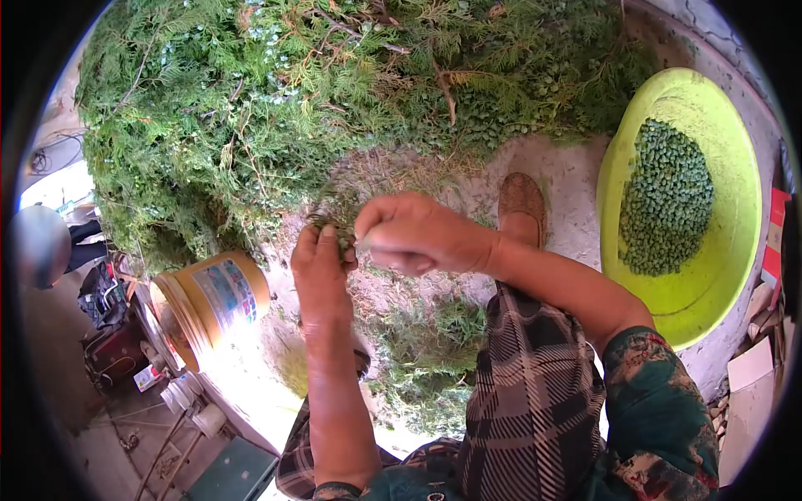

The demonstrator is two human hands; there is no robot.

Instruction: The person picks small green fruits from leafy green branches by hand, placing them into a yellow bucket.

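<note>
My left hand (322,267) is closed on a green conifer sprig (332,219), whose tip shows blurred above the thumb. Right beside it, my right hand (426,238) has its fingers curled in a pinch at the sprig's edge. A small pale greenish bit shows at those fingertips; I cannot tell what it is. Beyond both hands lies a big heap of cut conifer branches (209,150) with small bluish-green cones among the leaves. To the right, a yellow-green basin (735,242) holds a pile of green cones (666,200).
A yellow bucket (213,301) lies tipped at the left of the heap. Loose clippings (426,351) cover the ground between my legs. Another person (46,246) is at the far left edge. Cardboard (749,401) leans at the lower right.
</note>
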